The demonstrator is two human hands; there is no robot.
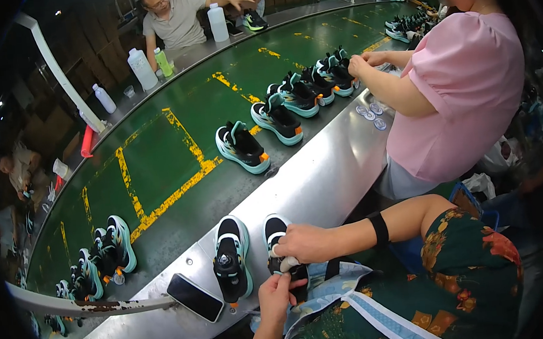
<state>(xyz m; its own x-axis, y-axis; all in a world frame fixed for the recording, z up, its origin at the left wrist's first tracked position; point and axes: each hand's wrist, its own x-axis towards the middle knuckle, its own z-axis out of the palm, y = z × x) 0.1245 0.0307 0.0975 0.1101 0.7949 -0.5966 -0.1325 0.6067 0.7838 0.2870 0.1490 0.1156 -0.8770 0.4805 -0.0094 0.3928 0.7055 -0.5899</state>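
A black sneaker with white and mint trim (275,225) stands toe-away on the metal ledge in front of me, its heel end hidden near my apron. My right hand (306,243) reaches over it from the right, its fingers closed on the upper around the laces; pale covers sit on some fingertips. From below, my left hand (275,298) pinches at the shoe's tongue or collar with thumb and forefinger. The exact piece between the fingers is too small to make out. Just left stands a matching sneaker (232,262), apart from both hands.
A phone (195,297) lies left of the shoes, beside a curved metal bar (103,304). Beyond runs a green conveyor belt (175,158) with rows of sneakers (297,94). At right a co-worker in pink (450,91) handles shoes near small round discs (370,112). Bottles (142,69) line the far edge.
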